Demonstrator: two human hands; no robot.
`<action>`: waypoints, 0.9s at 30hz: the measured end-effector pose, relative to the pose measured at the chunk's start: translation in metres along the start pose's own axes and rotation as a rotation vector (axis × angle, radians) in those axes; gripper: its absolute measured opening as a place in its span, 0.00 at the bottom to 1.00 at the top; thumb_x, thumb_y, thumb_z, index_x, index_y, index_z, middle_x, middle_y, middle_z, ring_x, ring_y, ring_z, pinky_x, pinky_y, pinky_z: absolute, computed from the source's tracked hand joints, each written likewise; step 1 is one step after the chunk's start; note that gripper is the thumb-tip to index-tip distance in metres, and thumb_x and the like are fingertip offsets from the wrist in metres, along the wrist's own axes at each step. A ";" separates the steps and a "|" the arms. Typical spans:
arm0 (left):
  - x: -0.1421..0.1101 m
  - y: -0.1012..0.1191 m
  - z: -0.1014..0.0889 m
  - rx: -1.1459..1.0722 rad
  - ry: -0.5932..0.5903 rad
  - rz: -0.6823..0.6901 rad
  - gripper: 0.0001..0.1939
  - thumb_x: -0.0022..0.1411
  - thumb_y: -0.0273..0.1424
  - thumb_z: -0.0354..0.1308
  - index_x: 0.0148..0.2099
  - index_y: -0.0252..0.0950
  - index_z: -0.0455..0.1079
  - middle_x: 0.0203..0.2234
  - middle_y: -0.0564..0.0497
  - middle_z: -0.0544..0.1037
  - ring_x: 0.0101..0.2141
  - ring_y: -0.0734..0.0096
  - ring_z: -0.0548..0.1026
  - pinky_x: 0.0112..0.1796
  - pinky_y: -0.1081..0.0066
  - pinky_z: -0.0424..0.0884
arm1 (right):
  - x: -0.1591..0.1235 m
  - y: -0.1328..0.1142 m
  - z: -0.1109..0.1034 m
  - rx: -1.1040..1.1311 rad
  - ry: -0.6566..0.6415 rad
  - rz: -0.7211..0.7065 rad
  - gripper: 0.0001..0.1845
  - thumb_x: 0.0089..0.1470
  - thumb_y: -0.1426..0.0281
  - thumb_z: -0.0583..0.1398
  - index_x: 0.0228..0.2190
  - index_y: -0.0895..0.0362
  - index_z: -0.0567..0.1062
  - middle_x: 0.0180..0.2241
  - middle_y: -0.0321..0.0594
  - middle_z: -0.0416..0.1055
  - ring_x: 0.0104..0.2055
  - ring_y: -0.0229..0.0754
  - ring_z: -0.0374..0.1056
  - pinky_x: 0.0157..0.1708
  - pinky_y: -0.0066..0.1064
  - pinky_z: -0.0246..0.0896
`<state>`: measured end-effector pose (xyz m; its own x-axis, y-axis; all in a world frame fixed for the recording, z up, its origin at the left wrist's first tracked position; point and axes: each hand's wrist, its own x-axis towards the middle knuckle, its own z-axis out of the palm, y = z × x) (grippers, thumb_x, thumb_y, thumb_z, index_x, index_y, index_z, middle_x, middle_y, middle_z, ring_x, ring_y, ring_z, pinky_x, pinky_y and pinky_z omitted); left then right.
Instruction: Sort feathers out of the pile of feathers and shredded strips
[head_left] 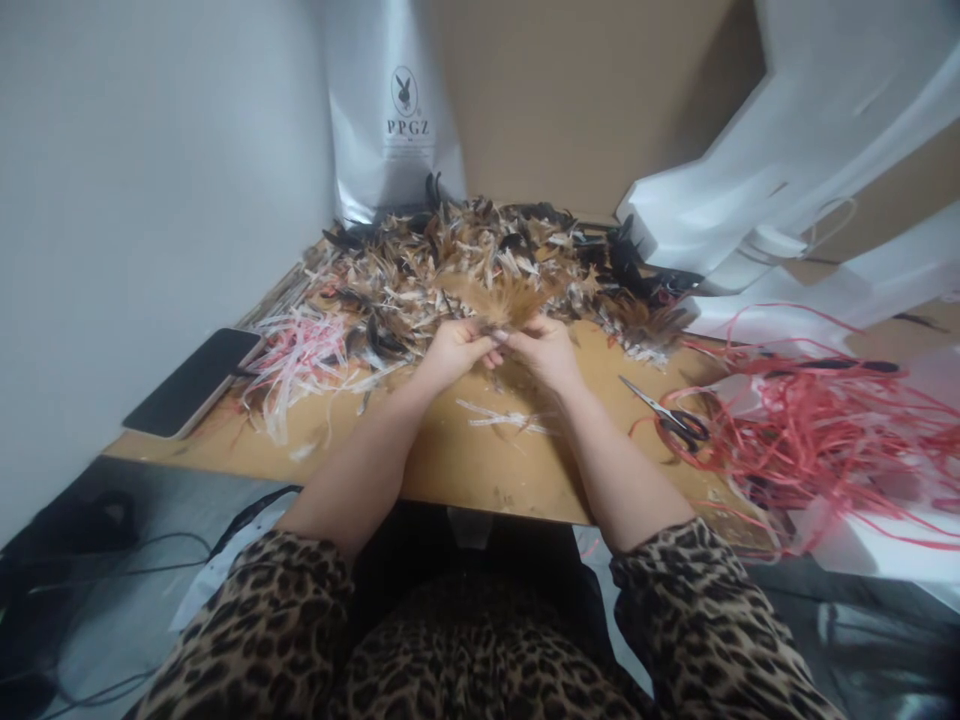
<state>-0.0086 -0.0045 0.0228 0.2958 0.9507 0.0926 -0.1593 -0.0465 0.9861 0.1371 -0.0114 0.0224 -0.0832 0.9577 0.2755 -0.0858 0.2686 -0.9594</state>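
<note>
head view: the bare left hand [454, 354] and bare right hand [549, 352] pinch a fluffy golden-brown feather bunch [501, 300].
i see both drawn narrow and close together at its lower end, above a flat tan tabletop [480, 480], just before a heap of brown, black and white feathers [480, 240]. thin white strips [510, 420] lie near the hands; black-handled metal scissors [681, 426] lie right, beside a tangle of stringy red ribbon [810, 430]. left, a flat dark-screened phone [193, 382] lies near loose pink-and-white strips [300, 350].

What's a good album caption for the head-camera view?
Left hand and right hand hold a brown feather tuft before a feather pile, scissors and red strips to the right.
</note>
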 end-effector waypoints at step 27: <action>0.007 -0.014 -0.010 -0.080 0.125 0.000 0.10 0.55 0.32 0.66 0.29 0.29 0.72 0.21 0.49 0.78 0.19 0.83 0.72 0.23 0.82 0.67 | 0.000 -0.025 -0.015 -0.241 -0.113 0.098 0.13 0.40 0.64 0.69 0.25 0.60 0.76 0.24 0.35 0.72 0.26 0.33 0.64 0.29 0.27 0.59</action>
<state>-0.0140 0.0059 0.0079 0.1773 0.9817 0.0702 -0.2352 -0.0271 0.9716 0.1545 -0.0167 0.0456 -0.1906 0.9664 0.1723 0.1657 0.2047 -0.9647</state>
